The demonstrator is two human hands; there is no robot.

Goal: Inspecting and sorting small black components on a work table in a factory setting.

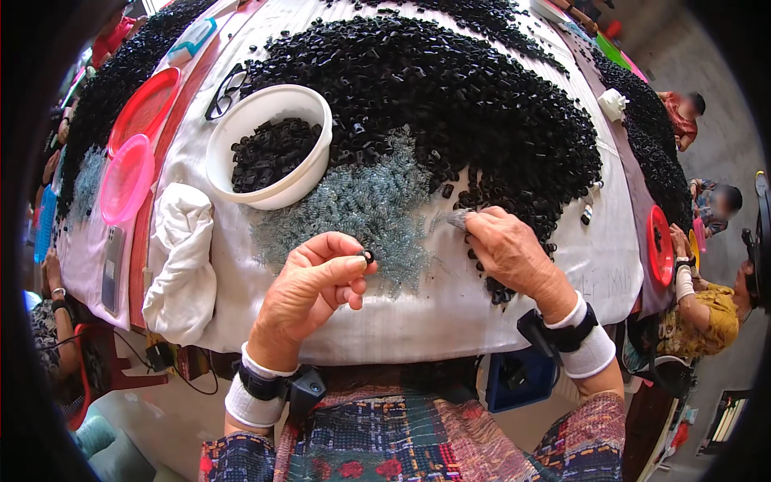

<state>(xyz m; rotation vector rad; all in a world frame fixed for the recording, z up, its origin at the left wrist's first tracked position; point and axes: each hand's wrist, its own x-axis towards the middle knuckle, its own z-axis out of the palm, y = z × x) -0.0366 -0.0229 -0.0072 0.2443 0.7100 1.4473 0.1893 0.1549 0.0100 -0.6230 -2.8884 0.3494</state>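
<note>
My left hand [312, 283] pinches a small black ring-shaped part [368, 256] between thumb and fingertips, held above the white table cover. My right hand [507, 247] rests on the table with its fingertips closed on a small clump of clear grey springs [459, 218]. Between the hands lies a spread of these tiny clear grey springs [353, 209]. Behind it a big heap of small black parts [450, 96] covers the table. A white bowl [233, 173] partly filled with black parts stands at the left.
A folded white cloth [183, 253] lies left of my hand, black glasses [225, 90] beside the bowl. Pink and red round lids [128, 173] and a phone [112, 269] sit farther left. Other people work at the right edge near a red dish [660, 245].
</note>
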